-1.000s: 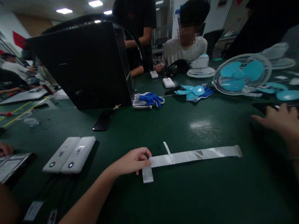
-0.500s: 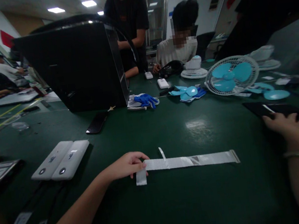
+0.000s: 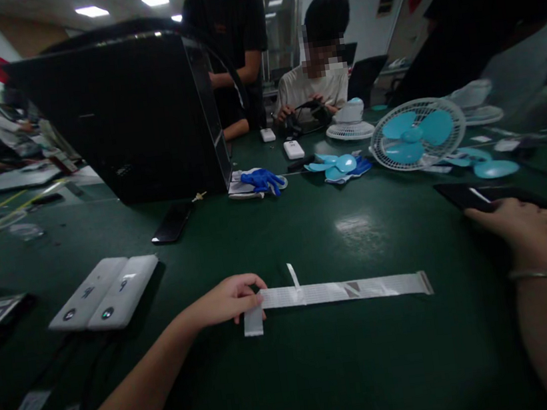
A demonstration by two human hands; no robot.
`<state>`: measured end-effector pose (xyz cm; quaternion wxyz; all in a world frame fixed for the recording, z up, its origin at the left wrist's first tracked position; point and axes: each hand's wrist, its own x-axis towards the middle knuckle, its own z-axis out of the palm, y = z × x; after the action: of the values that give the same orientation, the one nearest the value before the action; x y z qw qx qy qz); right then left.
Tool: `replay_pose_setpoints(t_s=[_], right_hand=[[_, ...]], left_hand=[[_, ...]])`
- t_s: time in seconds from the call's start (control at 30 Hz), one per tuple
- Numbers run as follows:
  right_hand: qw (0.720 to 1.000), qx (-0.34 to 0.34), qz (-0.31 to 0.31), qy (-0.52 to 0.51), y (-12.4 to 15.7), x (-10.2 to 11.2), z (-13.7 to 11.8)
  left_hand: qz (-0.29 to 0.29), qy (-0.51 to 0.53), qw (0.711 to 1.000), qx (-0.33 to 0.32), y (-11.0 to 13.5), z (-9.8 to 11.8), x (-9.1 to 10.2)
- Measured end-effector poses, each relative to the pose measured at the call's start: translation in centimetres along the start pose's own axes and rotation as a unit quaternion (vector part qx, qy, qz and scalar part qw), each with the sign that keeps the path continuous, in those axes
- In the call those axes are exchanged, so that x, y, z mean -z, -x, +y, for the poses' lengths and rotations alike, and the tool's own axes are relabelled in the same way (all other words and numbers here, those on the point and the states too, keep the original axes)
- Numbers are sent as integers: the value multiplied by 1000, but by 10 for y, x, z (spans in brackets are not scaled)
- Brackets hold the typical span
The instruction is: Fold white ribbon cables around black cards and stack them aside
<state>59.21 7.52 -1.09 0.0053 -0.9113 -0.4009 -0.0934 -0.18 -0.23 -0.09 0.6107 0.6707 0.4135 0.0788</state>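
White strip [image 3: 345, 290] lies flat and straight at full length on the green table [image 3: 326, 373]. Left hand [image 3: 225, 300] has its fingers curled together on the strip's left end and presses it to the table. It looks like a pinch, but the thumb's underside is hidden, so I can't confirm. A short white piece [image 3: 253, 322] sticks off that same end at a right angle, toward the person. A small tab [image 3: 293, 275] stands up from the strip just right of the left hand. Right hand [image 3: 515, 223] is well off the strip's right end, fingers spread flat on a black pad [image 3: 458, 194], gripping nothing. My read on progress: the strip is laid out and held at one end, and that's all that's done. The right end is free, the tab isn't pressed down, and only one hand is on the work. Left of the strip, two white boxes [image 3: 106, 294] sit side by side. Beyond it are a phone [image 3: 172, 223], a black computer case [image 3: 131, 116], a blue glove [image 3: 261, 180] and a fan [image 3: 415, 134]. Other people are further beyond the strip, busy with their own parts.
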Motion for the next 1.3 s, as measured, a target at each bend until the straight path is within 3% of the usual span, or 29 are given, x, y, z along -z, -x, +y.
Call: replay_pose_setpoints(t_s=[0.1,0.17,0.37,0.47,0.6,0.67,0.9,1.1,1.2,1.3], right_hand=[[998,-29,-38,-32,6,11,-13],[997,-2,-57,-50,13,20,-26],[971,204,-85,-89,48,36,-92],[941,309,-86,-103,78,40,-128],[865,476,-88,-131,127,49,-165],[833,527,-92,-139,151,56,-178],[731,635,-164,-187,217,82,-195],[660,679,-225,-229,245,92,-194],[638,691,-243,-237,247,93,-195],[636,689,-248,-245,244,92,-194]], left_hand=[[-1,-5,1000,-2,-1,0,-1],[1,-15,1000,-8,-1,-1,-1],[6,-59,998,-22,4,3,-2],[6,-82,996,-24,6,7,-3],[9,-145,988,-50,7,10,-4],[6,-162,985,-58,7,10,-4],[1,-170,983,-68,5,8,-7],[6,-158,984,-76,5,5,-7],[27,-170,981,-90,5,6,-6],[43,-170,980,-95,6,7,-5]])
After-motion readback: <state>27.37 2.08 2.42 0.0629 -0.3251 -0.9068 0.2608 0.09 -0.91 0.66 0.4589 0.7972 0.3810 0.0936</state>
